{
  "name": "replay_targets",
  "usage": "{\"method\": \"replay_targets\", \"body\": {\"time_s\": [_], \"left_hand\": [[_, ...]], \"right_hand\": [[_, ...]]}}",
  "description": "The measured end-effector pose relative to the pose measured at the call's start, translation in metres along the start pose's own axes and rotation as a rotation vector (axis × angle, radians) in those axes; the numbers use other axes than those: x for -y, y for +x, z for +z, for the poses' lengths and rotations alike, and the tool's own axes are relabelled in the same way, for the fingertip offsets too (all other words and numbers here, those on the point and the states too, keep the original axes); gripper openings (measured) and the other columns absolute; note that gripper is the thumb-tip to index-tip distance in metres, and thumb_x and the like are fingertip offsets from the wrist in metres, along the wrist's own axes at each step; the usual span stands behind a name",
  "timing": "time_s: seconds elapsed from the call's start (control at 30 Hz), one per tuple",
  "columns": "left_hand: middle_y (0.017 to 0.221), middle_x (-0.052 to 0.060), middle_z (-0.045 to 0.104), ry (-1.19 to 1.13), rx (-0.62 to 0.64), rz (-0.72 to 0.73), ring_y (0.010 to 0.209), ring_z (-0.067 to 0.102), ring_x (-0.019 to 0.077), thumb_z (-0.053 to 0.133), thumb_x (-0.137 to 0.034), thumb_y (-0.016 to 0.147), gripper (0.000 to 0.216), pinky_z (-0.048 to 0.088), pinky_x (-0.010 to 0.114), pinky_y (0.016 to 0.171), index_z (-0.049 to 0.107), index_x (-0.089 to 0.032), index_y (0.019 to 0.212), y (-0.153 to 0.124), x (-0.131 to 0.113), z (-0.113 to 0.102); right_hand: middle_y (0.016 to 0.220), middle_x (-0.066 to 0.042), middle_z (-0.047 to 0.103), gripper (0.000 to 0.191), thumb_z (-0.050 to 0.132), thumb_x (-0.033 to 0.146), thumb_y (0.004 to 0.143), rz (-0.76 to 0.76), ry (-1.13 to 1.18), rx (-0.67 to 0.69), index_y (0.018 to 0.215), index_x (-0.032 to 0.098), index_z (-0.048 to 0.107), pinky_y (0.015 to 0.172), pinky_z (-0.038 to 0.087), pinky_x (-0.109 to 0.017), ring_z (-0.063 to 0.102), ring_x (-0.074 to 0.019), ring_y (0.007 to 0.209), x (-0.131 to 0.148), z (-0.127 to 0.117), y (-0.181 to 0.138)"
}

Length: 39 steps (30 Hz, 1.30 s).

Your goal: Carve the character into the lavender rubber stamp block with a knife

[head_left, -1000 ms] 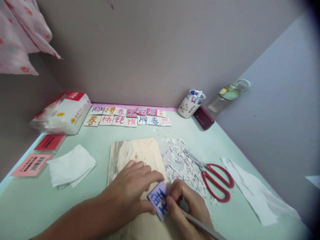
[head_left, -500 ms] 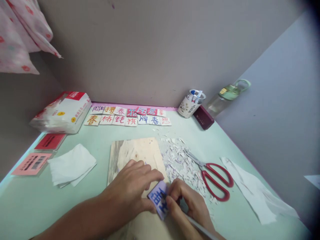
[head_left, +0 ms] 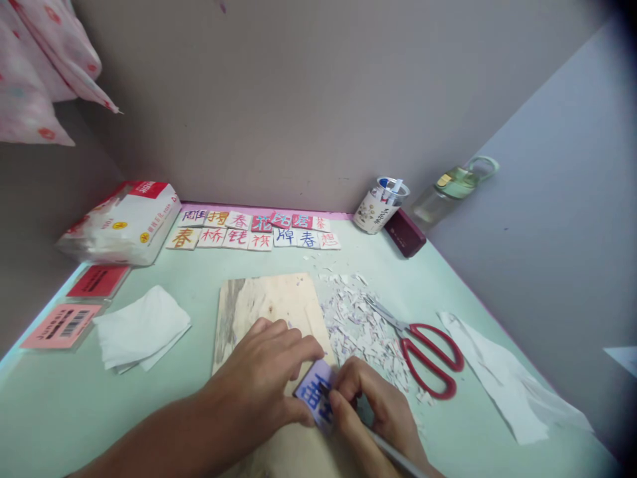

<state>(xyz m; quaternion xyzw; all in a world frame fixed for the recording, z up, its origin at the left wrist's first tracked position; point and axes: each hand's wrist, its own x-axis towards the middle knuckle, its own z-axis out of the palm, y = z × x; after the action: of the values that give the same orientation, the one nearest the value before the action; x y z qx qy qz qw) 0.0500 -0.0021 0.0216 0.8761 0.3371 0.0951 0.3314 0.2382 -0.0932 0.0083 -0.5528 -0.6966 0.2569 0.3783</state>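
Tile [head_left: 317, 394], small and flat, lies over the near half of the pale wooden board [head_left: 271, 292], close to that board's right edge. Face: lavender, palest towards its far corner. Marking: one thick blue character, strokes dense and slightly uneven, set askew from your viewpoint; its right side is partly covered by your fingers. A thin dark line runs along the tile's left edge. You cannot tell whether the tile's underside rests fully on the wood.

Your left hand [head_left: 271, 365] pinches the tile between thumb and forefinger, thumb at the near left side, forefinger at the far corner; the other fingers curl over the board. Your right hand [head_left: 373, 405] pinches a slim grey tool [head_left: 393, 453] between thumb and forefinger, its dark tip at the blue strokes. Exact tip shape: too blurred to tell.

Against the board's right edge, a scatter of pale offcuts [head_left: 355, 325], some tinged purple, spreads across the green worktop [head_left: 124, 418]. Red-handled scissors [head_left: 409, 328] lie with their blades over the scatter, handles towards the worktop's right edge. Two rows of lettered tiles [head_left: 249, 240], white, pink and red, line the worktop's far edge. A folded tissue [head_left: 144, 328] lies nearer the left edge, beside two red cards [head_left: 62, 326].
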Motion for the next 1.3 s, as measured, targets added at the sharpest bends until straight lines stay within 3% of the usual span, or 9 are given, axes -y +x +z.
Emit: {"method": "replay_targets", "body": {"time_s": [0.2,0.77,1.0,1.2,1.3], "left_hand": [[0.085,-0.005,0.063,-0.014,0.038,-0.019,0.084,0.053,0.0193,0.098,-0.034,0.061,0.053,0.028,0.032,0.078,0.066,-0.025,0.102,0.002,0.0,-0.001],[0.082,-0.006,0.06,-0.006,-0.021,0.01,0.083,0.052,0.0192,0.099,-0.032,0.061,0.052,0.027,0.032,0.077,0.064,-0.025,0.1,0.0,0.002,0.004],[0.097,-0.001,0.06,0.038,0.003,-0.044,0.092,0.052,0.0223,0.092,-0.032,0.071,0.045,0.032,0.038,0.087,0.059,-0.02,0.098,-0.003,-0.008,0.007],[0.109,-0.001,0.055,-0.068,0.059,-0.041,0.102,0.05,0.021,0.086,-0.007,0.073,0.046,0.038,0.035,0.088,0.058,-0.023,0.106,-0.008,-0.005,-0.006],[0.108,-0.001,0.054,-0.048,0.055,-0.052,0.101,0.05,0.0214,0.088,-0.011,0.073,0.044,0.038,0.035,0.088,0.056,-0.021,0.101,-0.008,-0.006,-0.007]], "right_hand": [[0.07,0.003,0.055,0.022,0.048,0.016,0.097,-0.014,-0.021,-0.007,0.077,0.023,0.042,0.06,0.04,-0.026,0.054,-0.0137,0.064,0.001,-0.001,0.0],[0.067,0.004,0.053,0.023,0.049,0.017,0.096,-0.028,-0.041,-0.038,0.076,0.024,0.04,0.06,0.04,-0.026,0.052,-0.0133,0.061,0.001,0.001,0.001],[0.072,0.002,0.06,0.021,0.05,0.016,0.097,-0.037,-0.097,-0.02,0.077,0.023,0.045,0.064,0.043,-0.028,0.056,-0.0142,0.064,-0.002,-0.005,0.001],[0.071,0.002,0.059,0.022,0.05,0.019,0.096,0.076,-0.076,0.018,0.075,0.023,0.046,0.066,0.043,-0.028,0.055,-0.0145,0.065,0.003,-0.007,0.003],[0.072,0.0,0.06,0.023,0.051,0.021,0.096,0.106,-0.059,0.042,0.074,0.022,0.046,0.065,0.043,-0.028,0.056,-0.0152,0.067,0.006,-0.008,0.003]]}}
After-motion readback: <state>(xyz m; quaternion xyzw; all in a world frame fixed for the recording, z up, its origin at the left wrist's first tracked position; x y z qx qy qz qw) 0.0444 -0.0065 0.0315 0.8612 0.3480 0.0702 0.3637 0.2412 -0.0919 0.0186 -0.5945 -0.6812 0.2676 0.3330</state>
